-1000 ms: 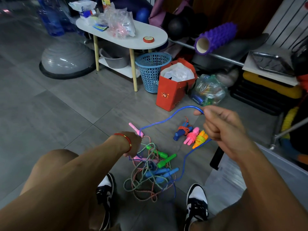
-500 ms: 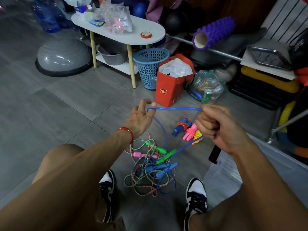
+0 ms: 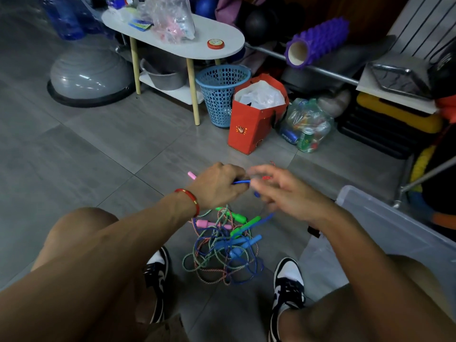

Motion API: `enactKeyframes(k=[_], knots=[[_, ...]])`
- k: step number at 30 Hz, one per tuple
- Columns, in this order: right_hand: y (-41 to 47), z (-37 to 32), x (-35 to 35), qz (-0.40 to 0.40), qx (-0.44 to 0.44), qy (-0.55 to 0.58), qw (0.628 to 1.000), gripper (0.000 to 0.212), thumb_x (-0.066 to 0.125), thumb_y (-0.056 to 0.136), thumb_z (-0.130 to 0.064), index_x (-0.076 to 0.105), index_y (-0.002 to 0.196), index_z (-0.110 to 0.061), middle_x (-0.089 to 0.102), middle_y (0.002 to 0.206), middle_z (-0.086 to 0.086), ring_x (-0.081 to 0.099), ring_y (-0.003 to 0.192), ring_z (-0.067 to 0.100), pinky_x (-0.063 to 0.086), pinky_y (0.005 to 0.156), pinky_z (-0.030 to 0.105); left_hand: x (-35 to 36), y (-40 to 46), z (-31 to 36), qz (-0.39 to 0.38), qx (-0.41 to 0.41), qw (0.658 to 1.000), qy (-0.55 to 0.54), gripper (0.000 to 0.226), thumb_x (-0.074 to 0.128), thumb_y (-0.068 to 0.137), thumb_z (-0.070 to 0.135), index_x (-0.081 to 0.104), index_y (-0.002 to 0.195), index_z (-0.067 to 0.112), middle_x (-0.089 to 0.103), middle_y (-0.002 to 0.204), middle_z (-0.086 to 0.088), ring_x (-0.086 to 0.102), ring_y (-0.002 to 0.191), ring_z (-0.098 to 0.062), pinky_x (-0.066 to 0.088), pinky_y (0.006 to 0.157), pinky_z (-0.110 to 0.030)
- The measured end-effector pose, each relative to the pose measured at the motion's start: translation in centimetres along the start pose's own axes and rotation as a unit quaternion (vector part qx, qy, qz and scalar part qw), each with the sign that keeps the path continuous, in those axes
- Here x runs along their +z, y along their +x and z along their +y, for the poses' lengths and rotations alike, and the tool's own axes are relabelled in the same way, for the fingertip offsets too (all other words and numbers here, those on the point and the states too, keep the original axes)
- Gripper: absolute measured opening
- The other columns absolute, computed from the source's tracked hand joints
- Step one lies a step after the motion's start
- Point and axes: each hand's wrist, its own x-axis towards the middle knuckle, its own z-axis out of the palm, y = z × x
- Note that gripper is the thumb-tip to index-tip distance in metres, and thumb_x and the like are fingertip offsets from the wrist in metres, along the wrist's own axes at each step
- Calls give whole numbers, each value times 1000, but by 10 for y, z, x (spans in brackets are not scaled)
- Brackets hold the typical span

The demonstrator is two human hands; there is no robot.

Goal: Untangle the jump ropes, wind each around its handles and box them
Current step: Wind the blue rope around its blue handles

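Note:
A tangle of jump ropes [image 3: 222, 253] lies on the floor between my shoes, with green handles [image 3: 243, 222], blue handles [image 3: 248, 240] and a pink handle [image 3: 204, 222] in it. My left hand [image 3: 217, 186] hovers above the pile, its fingers curled round a blue rope [image 3: 240, 181]. A pink handle tip [image 3: 191, 175] shows behind that hand; I cannot tell if it is held. My right hand [image 3: 281, 193] is right beside it, blurred, fingers loosely extended. The blue rope runs down under it to the pile. A clear plastic box [image 3: 394, 225] stands at my right.
Ahead on the floor stand a red paper bag [image 3: 251, 127], a blue mesh basket [image 3: 219, 95], a bag of cans [image 3: 306, 124] and a white side table [image 3: 217, 49]. A grey balance dome [image 3: 88, 75] sits far left. Gym gear crowds the right side.
My left hand closed on the blue rope where it had been open. My right hand let its fist loosen and moved left to meet it. Both hands dropped lower, hiding the wound ropes.

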Motion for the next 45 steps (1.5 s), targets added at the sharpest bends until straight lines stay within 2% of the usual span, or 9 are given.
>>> enactKeyframes(k=[2, 10, 14, 18, 23, 28, 34, 40, 45], knots=[[-9, -2, -15, 89, -56, -69, 992, 21, 53, 102, -32, 71, 97, -24, 69, 71, 6, 49, 57, 6, 46, 56, 41, -5, 0, -11, -18, -30, 999, 11, 33, 58, 96, 25, 50, 64, 16, 48, 59, 3, 50, 60, -20, 36, 61, -30], [-49, 12, -83, 384, -71, 317, 864, 42, 44, 94, -5, 60, 58, -19, 35, 44, -6, 23, 36, 8, 30, 43, 21, -26, -26, -67, -97, -137, 980, 106, 43, 52, 99, 45, 53, 76, 8, 51, 74, -4, 58, 79, -29, 36, 68, -29], [-41, 32, -53, 230, 16, -120, 966, 30, 60, 91, -6, 71, 69, -22, 69, 66, -1, 64, 59, 14, 52, 60, 29, -23, -38, -55, -82, -79, 992, 57, 26, 56, 86, 49, 54, 84, 23, 61, 76, 2, 58, 72, -21, 51, 73, -41], [-19, 26, 3, 50, 9, -206, 977, 47, 67, 87, -30, 59, 134, -25, 62, 133, -7, 57, 120, 7, 44, 106, 32, -22, -43, -15, -64, 2, 998, 16, 17, 66, 87, 25, 49, 87, 22, 54, 73, 7, 51, 65, -7, 42, 62, -27], [-2, 5, 47, -45, -6, 13, 999, 48, 66, 92, -36, 51, 136, -24, 73, 113, -3, 67, 113, 11, 47, 105, 41, -19, -41, 1, -42, 20, 999, -25, 23, 60, 88, 7, 49, 107, 14, 57, 78, 5, 51, 66, -3, 34, 61, -20], [-3, 1, 22, 104, -68, 27, 992, 32, 50, 100, -33, 69, 76, -25, 49, 60, 5, 40, 51, 11, 37, 54, 39, -16, -40, -5, -48, 27, 998, -37, 25, 64, 86, 7, 48, 102, 18, 56, 70, -1, 48, 59, -11, 36, 59, -20], [-37, 2, -63, 224, -147, 497, 825, 41, 41, 107, -24, 63, 73, -19, 26, 48, -11, 20, 47, 9, 36, 60, 24, -19, -30, -45, -84, -61, 995, 11, 27, 57, 100, 34, 53, 77, 22, 56, 69, 2, 53, 66, -18, 41, 66, -30], [-32, 42, -74, 305, 34, -60, 950, 29, 53, 98, -10, 69, 73, -12, 69, 61, -8, 63, 57, 10, 52, 74, 39, -21, -23, -30, -59, -27, 998, 16, 21, 46, 105, 30, 52, 94, 13, 60, 82, -2, 54, 73, -20, 41, 72, -34], [-12, 20, -12, 138, 15, -181, 974, 59, 58, 95, -12, 42, 151, -21, 51, 147, 1, 56, 121, 15, 47, 95, 22, -10, -19, 0, -38, 40, 998, 29, 18, 47, 104, 27, 51, 104, 10, 56, 87, -3, 50, 79, -23, 33, 71, -30]])
